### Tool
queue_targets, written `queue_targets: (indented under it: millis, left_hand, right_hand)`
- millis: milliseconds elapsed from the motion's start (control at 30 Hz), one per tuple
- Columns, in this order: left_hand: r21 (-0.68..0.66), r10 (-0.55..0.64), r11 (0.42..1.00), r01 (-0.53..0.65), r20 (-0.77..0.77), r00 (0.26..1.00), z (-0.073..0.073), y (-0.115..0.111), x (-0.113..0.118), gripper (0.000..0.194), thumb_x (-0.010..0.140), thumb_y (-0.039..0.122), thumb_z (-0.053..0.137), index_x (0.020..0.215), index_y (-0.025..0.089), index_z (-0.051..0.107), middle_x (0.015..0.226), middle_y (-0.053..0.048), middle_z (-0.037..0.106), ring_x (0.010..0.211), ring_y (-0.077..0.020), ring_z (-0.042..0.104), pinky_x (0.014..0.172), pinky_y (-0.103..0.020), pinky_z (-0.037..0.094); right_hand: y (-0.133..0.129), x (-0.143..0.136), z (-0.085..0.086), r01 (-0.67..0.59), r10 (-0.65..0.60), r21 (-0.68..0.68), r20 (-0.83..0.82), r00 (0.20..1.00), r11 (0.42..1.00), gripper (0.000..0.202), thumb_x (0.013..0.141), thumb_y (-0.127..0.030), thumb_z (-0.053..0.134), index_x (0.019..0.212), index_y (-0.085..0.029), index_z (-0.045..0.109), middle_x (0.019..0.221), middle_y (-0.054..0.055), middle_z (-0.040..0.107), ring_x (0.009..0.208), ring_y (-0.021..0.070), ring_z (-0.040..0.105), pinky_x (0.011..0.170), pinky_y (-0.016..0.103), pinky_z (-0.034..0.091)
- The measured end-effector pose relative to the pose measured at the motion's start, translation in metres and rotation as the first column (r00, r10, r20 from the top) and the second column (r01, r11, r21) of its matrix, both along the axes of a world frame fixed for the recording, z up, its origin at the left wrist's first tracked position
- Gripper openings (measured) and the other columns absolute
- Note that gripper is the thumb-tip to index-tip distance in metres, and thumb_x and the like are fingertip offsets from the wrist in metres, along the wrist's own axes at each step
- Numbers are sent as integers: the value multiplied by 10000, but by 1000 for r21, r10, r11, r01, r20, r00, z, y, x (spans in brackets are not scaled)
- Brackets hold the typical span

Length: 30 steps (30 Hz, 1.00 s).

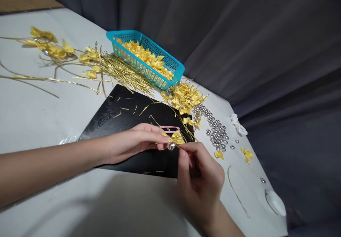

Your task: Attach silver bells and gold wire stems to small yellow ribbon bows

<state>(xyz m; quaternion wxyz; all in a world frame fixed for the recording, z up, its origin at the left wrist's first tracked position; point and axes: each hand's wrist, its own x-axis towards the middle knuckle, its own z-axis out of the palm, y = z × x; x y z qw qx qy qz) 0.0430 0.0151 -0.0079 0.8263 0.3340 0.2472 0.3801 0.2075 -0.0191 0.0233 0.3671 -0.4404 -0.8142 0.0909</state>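
1. head view: seemingly a wiring step; the next move calls for steady, fine pinching.
2. left hand [141, 137], extended from nine o'clock, wrist nearly straight, pinches a yellow flower [177, 137].
3. silver bead [171, 146] sits beside it, both toward six o'clock.
4. right hand [204, 171], angled from five o'clock, fingers curled, pinches apparent gold wire [179, 145].

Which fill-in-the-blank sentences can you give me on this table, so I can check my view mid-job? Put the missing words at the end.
1. The left hand and right hand meet at a ribbon flower over a mat coloured ____.
2. The blue basket holds ribbon pieces coloured ____.
3. In the picture, the heap of silver beads lies to the ____ of the mat.

Missing words: black; yellow; right.
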Motion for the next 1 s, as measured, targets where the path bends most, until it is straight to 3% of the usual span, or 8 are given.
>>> queue_targets:
  millis: [200, 600, 1000]
  left_hand:
    - [-3, -7, 1000, 7, -3, 1000, 0, 0, -1, 213, 732, 177, 629, 524, 138, 599, 628, 29, 566, 645, -77, 452, 652, -154, 379]
    - [-13, 28, 1000, -28, -22, 999, 1, -1, 1, 262, 725, 189, 638, 481, 148, 550, 601, 37, 554, 617, -77, 443, 630, -167, 375]
    - [-38, 22, 999, -23, -33, 999, 3, 0, 2, 266, 715, 181, 623, 468, 146, 531, 582, 31, 547, 603, -81, 444, 625, -179, 366]
  right_hand:
    - [1, 1, -4, -11, 10, -29, -17, 1000, 1000, 126, 783, -46, 482, 792, -166, 519, 555, -63, 361, 455, 68, 385, 430, 197, 315]
    - [1, 1, -8, -28, 28, 12, -15, 999, 1000, 160, 768, -45, 490, 847, -178, 527, 584, -41, 471, 445, 71, 427, 402, 190, 330]
    - [0, -1, -5, 7, -7, 19, -44, 999, 1000, 130, 779, -62, 482, 814, -177, 530, 553, -52, 442, 428, 65, 404, 384, 183, 312]
